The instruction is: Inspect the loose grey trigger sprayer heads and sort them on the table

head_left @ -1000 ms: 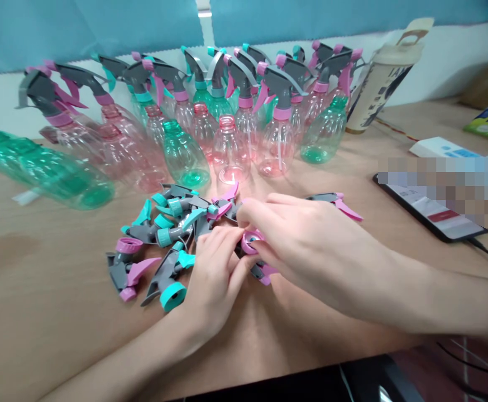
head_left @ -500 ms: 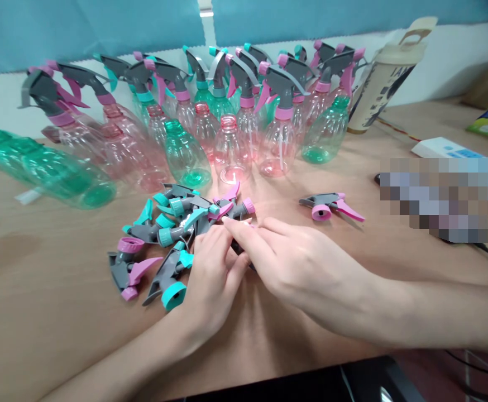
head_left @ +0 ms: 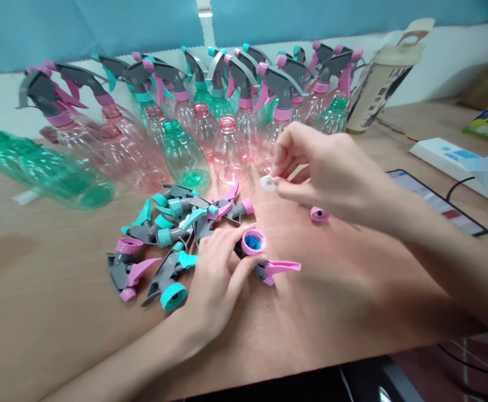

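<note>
My left hand is closed on a grey spray head whose pink collar faces up, showing blue inside. Its pink trigger points right, low over the table. Raised to the right, my right hand pinches a small white round washer between thumb and fingers. Left of my left hand lies a pile of loose spray heads, grey with turquoise or pink parts. Under my right hand, another spray head shows only its pink collar; the rest is hidden.
Bottles, pink and green, stand in rows behind, many with spray heads fitted. Green bottles are at the left. A cream tumbler, a white power strip, cables and a phone are on the right.
My right hand has lifted away from my left, up and to the right, with the white washer now visible in it. The left hand's spray head has come into view, collar up.
</note>
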Demonstrator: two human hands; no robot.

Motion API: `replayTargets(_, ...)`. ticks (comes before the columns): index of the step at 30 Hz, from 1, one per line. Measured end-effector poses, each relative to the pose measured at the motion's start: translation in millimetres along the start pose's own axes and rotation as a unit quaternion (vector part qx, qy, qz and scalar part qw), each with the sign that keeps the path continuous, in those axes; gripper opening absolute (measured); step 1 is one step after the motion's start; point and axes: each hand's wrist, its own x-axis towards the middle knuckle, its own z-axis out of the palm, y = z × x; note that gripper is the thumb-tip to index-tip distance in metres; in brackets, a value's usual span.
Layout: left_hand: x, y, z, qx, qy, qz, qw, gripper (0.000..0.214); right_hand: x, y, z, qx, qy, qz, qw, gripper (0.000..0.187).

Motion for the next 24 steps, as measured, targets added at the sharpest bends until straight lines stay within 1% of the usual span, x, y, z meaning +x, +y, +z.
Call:
replayTargets(1,-0.1,-0.1,0.6,-0.007,-0.003,-0.001,1.0,0.024,4.4,6.2,-5.0,0.044,-0.031,0.014,0.998,0.017)
replayTargets(3,0.0,-0.1,1.5,-0.02,0.0,-0.004,1.0,0.024,11.7,16.3,-10.2,0.082,-0.136,0.023,0.987,0.015)
replayTargets(5,0.3,0.4,1.5,-0.03,0.01,-0.001,1.0,0.023,16.8,22.2,-8.4,0.068,-0.24,0.021,0.968,0.012)
replayTargets(6,0.4,0.7,1.3,-0.033,0.014,0.004,0.999,0.022,18.7,23.7,-5.5,0.053,-0.28,0.019,0.958,0.013)
replayTargets(8,0.6,1.2,0.7,-0.037,0.019,0.017,0.999,0.021,21.1,24.6,2.0,0.032,-0.327,0.009,0.945,0.017)
replayTargets(10,0.6,0.9,0.3,-0.036,0.019,0.022,0.999,0.022,21.5,24.3,9.2,0.028,-0.338,0.003,0.941,0.021)
replayTargets(12,0.3,-0.2,0.4,-0.035,0.017,0.021,0.999,0.025,20.2,24.7,14.4,0.048,-0.348,0.015,0.936,0.02)
replayTargets(15,-0.4,-2.7,1.3,-0.038,0.011,0.018,0.999,0.028,17.6,27.3,18.3,0.105,-0.389,0.054,0.914,0.02)
replayTargets(17,-0.6,-4.2,2.0,-0.04,0.009,0.013,0.999,0.029,17.1,29.1,19.6,0.116,-0.412,0.061,0.902,0.019)
replayTargets(20,-0.4,-5.3,2.8,-0.043,0.012,0.009,0.999,0.028,17.5,29.0,22.9,0.076,-0.417,0.025,0.905,0.017)
replayTargets(22,0.1,-5.4,3.1,-0.044,0.015,0.013,0.999,0.028,17.2,27.8,27.6,0.048,-0.396,0.004,0.917,0.013)
replayTargets(24,0.4,-5.4,3.1,-0.043,0.018,0.016,0.999,0.029,16.1,27.3,33.7,0.051,-0.372,0.01,0.927,0.009)
